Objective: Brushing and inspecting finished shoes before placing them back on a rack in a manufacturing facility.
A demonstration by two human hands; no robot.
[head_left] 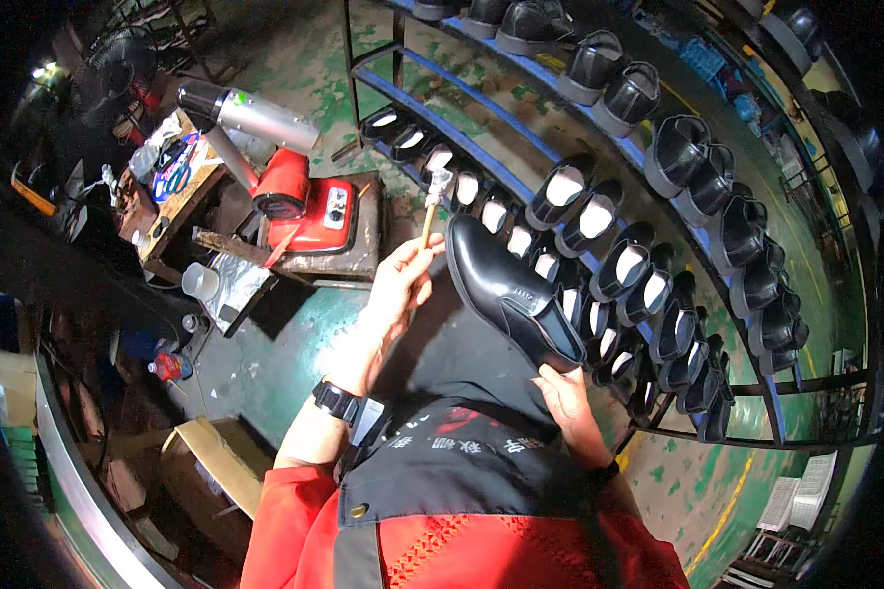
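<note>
A glossy black leather shoe (pixel 496 280) is in front of my apron, its toe pointing up and to the left. My right hand (pixel 566 404) grips it at the heel end, thumb showing and the other fingers hidden. Between thumb and fingers, my left hand (pixel 403 285) pinches a thin wooden stick (pixel 429 221), held upright. A whitish, rumpled tip (pixel 441 184) tops the stick; whether it is cloth or bristle, I cannot tell. The stick is just left of the shoe's toe and appears apart from it.
Ahead and to the right, a blue-edged rack (pixel 506 106) carries several rows of black shoes, some with white insoles showing. A red machine (pixel 314 221) with a silver cylinder (pixel 265 118) stands on a low bench at left. Nearby are a white cup (pixel 200 282) and a cardboard box (pixel 216 461).
</note>
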